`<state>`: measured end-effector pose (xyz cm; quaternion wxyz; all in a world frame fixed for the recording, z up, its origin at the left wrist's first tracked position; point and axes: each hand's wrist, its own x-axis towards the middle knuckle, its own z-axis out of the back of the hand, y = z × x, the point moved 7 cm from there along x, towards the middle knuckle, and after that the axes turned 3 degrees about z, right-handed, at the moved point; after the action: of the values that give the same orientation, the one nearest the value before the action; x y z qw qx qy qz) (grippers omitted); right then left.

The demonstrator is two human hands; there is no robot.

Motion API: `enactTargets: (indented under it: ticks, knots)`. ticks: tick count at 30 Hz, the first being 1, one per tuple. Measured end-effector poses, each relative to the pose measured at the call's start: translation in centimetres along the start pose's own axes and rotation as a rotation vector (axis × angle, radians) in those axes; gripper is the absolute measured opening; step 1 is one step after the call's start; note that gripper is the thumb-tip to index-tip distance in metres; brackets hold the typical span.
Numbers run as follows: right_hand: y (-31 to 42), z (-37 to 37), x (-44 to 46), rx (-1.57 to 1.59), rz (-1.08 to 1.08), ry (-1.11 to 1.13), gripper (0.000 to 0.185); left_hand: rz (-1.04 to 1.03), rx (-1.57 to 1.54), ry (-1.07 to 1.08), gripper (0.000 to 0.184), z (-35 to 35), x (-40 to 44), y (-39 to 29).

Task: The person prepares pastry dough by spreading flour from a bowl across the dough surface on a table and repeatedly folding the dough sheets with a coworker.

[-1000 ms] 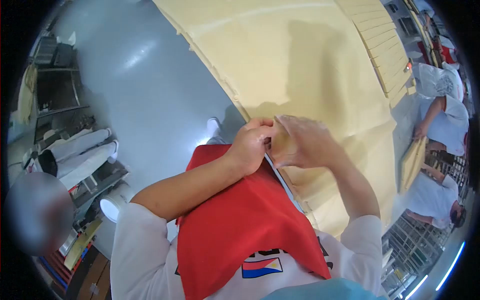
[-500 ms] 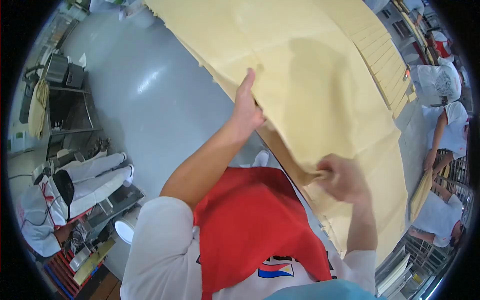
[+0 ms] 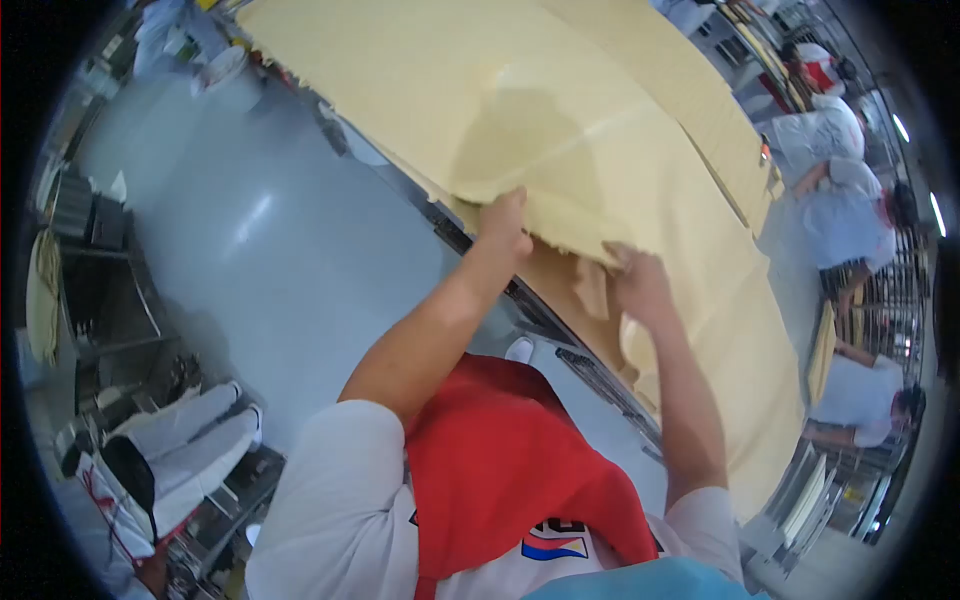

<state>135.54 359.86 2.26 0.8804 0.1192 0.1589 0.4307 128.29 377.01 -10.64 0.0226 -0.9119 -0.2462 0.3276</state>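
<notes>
A large pale-yellow dough sheet (image 3: 620, 170) covers the long table. My left hand (image 3: 506, 228) grips its near edge, the thumb on top. Farther right along the same edge, my right hand (image 3: 640, 285) pinches the dough between thumb and fingers. Between my hands the ragged edge is raised and folded back from the table's side. Under it a tan surface (image 3: 560, 275) shows, with a loose dough flap hanging beside my right hand. The fingers beneath the sheet are partly hidden.
Cut dough strips (image 3: 690, 95) lie along the table's far side. Co-workers in white (image 3: 850, 225) stand beyond it, near racks on the right. At left are a metal stand (image 3: 110, 280) and a person's white-trousered legs (image 3: 190, 430). Grey floor (image 3: 300, 270) runs alongside.
The near dough edge has been lifted and folded away from me, baring the tan surface. My right hand has moved farther up the table, and the view has shifted.
</notes>
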Motion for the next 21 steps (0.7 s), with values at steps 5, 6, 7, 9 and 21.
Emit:
enactTargets:
  ticks: [5,6,7,9,21]
  knots:
    - [5.0,9.3,-1.4,0.046,0.062,-0.040,0.044,-0.052,0.627,0.024,0.022,-8.4,-5.8,-7.0]
    - [6.4,9.7,-1.9,-0.049,0.197,-0.076,0.043,-0.088,0.551,0.102,0.022,-7.8,-6.0,-7.5]
    - [6.7,8.5,-2.6,-0.129,0.216,-0.073,0.042,-0.126,0.471,0.182,0.022,-7.4,-6.3,-7.5]
    - [5.2,4.0,-3.6,-0.078,0.126,-0.044,0.042,-0.214,0.380,0.170,0.024,-4.3,-7.9,-6.6]
    - [10.2,-7.8,-3.1,-0.265,0.151,-0.035,0.079,-0.039,0.084,-0.012,0.023,2.4,0.0,-11.4]
